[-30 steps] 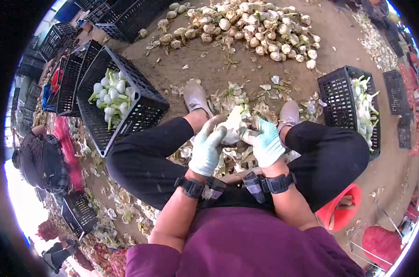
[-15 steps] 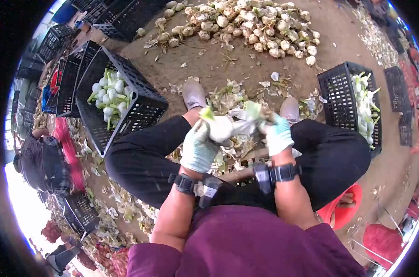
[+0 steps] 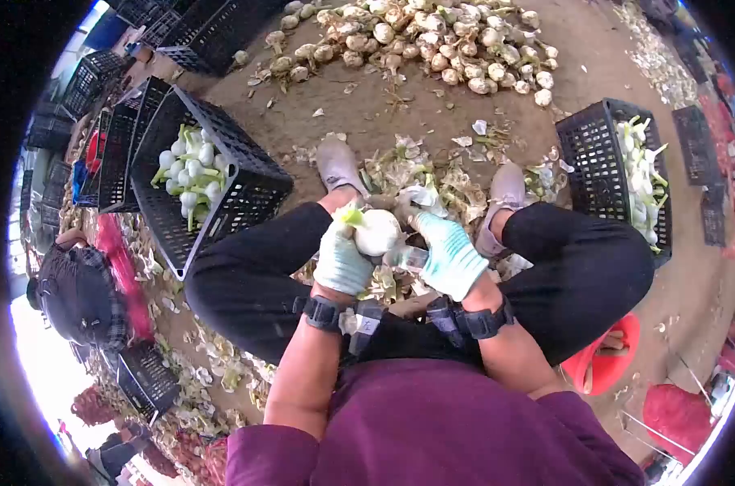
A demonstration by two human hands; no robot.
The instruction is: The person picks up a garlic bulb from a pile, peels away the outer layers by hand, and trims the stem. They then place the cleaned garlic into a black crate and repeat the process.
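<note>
My left hand (image 3: 343, 257), in a striped light glove, is closed around a round white bulb (image 3: 379, 232). It looks like an onion or a head of garlic, smooth, with a short green stem pointing left. My right hand (image 3: 450, 253), gloved the same way, is at the bulb's right side with fingers bent inward. Pale papery skin (image 3: 423, 197) shows just beyond its fingertips. What the right fingers grip is hidden. Peeled skins (image 3: 404, 166) litter the ground between my shoes.
At left stands a black crate (image 3: 250, 174) with several clean white bulbs (image 3: 191, 170); another crate (image 3: 582, 154) with bulbs is at right. A heap of unpeeled bulbs (image 3: 457, 44) lies ahead. A red basin (image 3: 619, 364) is by my right knee. Another person (image 3: 80, 292) is at far left.
My right hand has moved left and down to the bulb. The bulb has turned and shows rounder, and the loose pale skin no longer stretches out to its right.
</note>
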